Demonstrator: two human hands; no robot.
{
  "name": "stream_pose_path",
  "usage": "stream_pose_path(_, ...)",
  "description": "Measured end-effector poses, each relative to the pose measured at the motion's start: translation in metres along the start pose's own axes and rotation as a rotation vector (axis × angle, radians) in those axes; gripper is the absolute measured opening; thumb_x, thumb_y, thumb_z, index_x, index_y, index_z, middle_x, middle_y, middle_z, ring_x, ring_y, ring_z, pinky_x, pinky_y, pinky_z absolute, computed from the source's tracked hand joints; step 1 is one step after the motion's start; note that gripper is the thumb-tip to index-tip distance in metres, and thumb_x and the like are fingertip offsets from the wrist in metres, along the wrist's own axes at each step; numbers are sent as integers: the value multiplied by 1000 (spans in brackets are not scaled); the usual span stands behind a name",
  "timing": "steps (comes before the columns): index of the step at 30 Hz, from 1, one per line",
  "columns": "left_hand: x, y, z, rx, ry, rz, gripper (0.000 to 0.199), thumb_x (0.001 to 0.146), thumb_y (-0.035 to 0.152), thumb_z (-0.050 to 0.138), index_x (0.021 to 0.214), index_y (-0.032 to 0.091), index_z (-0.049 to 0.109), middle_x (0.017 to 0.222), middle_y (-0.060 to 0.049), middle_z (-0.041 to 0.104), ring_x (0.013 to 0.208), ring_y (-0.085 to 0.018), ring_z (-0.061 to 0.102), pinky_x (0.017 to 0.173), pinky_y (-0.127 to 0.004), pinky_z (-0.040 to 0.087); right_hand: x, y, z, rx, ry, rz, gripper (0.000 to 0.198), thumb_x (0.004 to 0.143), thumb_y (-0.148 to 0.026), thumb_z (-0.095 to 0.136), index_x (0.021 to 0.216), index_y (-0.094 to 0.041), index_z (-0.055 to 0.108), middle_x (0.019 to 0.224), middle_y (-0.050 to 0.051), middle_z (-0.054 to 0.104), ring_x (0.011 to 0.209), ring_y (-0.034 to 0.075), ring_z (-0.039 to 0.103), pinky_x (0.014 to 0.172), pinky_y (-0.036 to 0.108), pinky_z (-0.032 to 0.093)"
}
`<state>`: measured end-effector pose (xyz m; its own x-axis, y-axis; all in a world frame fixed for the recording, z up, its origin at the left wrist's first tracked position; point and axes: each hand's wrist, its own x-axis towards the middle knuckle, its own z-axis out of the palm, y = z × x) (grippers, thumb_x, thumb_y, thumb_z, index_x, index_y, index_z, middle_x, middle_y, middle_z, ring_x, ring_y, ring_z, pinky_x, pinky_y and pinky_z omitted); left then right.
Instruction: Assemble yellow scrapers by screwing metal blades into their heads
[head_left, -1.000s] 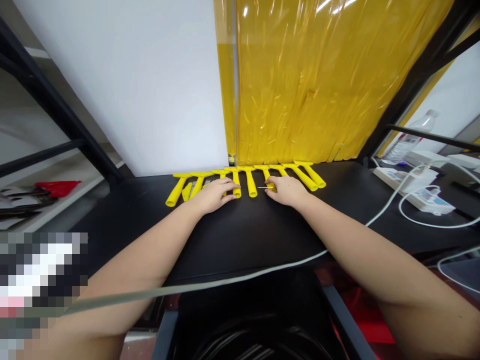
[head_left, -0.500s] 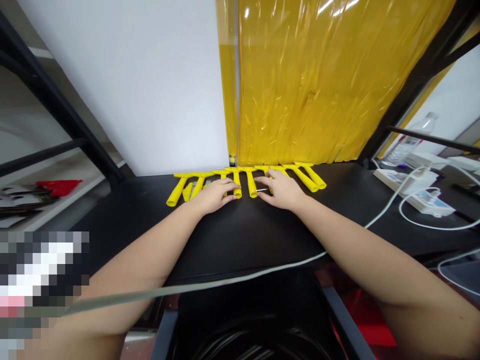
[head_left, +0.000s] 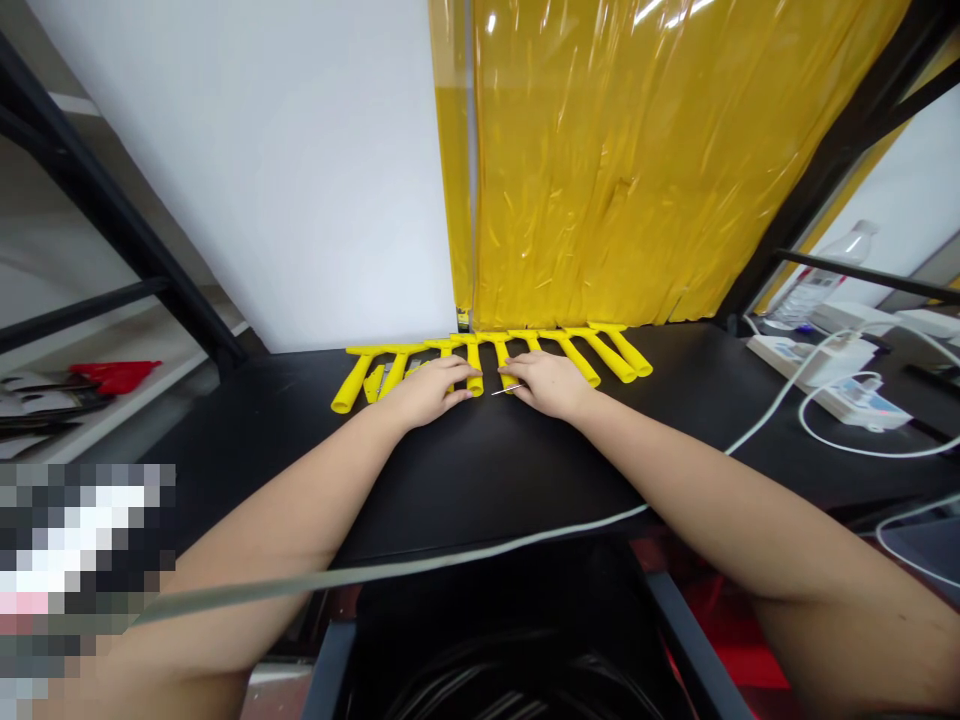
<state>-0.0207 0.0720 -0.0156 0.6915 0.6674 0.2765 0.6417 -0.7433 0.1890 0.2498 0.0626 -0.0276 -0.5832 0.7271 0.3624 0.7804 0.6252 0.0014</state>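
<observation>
A row of yellow T-shaped tools with hollow round handles, squeegee-like in form, lies along the back of the black table. My left hand is closed at the handle end of one yellow T-shaped tool, thumb below and fingers above. My right hand is closed around a thin metal rod, whose tip points left. Its fingers rest over the handle of the neighbouring yellow tool, partly hiding it. Small yellow pieces lie among the tools on the left.
A white panel and a yellow film curtain stand behind the black table. At right are power strips with white cables and a plastic bottle. A pale cable crosses the table's front edge.
My right hand has moved left and slightly down, bringing the thin rod across the handle next to the left hand's tool. Another handle on the right is uncovered. My left hand stays put.
</observation>
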Motion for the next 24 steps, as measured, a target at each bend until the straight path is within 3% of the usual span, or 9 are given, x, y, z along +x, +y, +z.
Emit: stream_pose_path(24, 2, -1, 4, 48, -5, 7, 36, 102, 33, 55, 135, 27, 69, 143, -10, 64, 132, -27, 61, 116, -45, 47, -1, -3, -6, 12, -23, 53, 37, 98, -28, 62, 134, -24, 71, 135, 7, 72, 123, 28, 67, 99, 41, 57)
